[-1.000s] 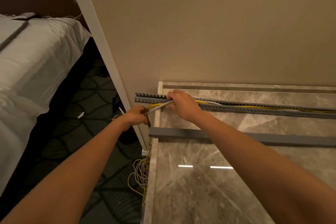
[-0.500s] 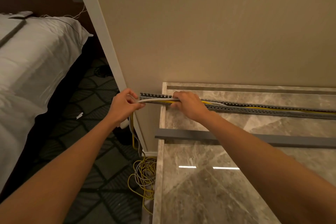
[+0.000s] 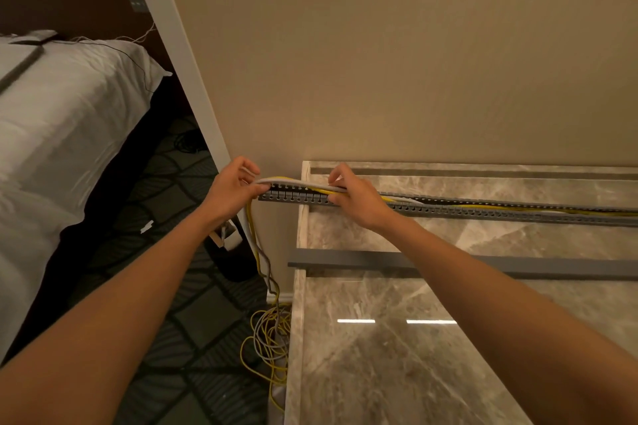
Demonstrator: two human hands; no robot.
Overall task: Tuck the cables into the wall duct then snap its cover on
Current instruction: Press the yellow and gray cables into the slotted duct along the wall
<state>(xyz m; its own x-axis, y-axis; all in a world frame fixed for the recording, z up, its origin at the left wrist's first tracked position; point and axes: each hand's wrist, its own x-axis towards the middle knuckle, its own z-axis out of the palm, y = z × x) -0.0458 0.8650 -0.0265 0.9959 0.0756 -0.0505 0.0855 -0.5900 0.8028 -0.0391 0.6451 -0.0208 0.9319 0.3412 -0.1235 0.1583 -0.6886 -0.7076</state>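
A grey slotted wall duct (image 3: 483, 212) runs along the foot of the beige wall, its left end sticking out past the marble top. Yellow and grey cables (image 3: 297, 183) arch over that left end. My left hand (image 3: 231, 193) pinches the cables just beyond the duct's end. My right hand (image 3: 355, 197) presses them down onto the duct a little further right. Right of my hand the cables lie inside the duct. The grey duct cover (image 3: 345, 260) lies loose on the marble top, in front of the duct.
The marble counter (image 3: 397, 355) fills the lower right. Slack cables drop from my left hand into a coil (image 3: 269, 338) on the patterned carpet. A bed with white linen (image 3: 62, 134) stands at left, beyond a white wall edge (image 3: 179, 55).
My left hand rose from below the duct's end to level with it, pulling the cables straight along the duct. My right hand stayed on the duct. The view shifted slightly right.
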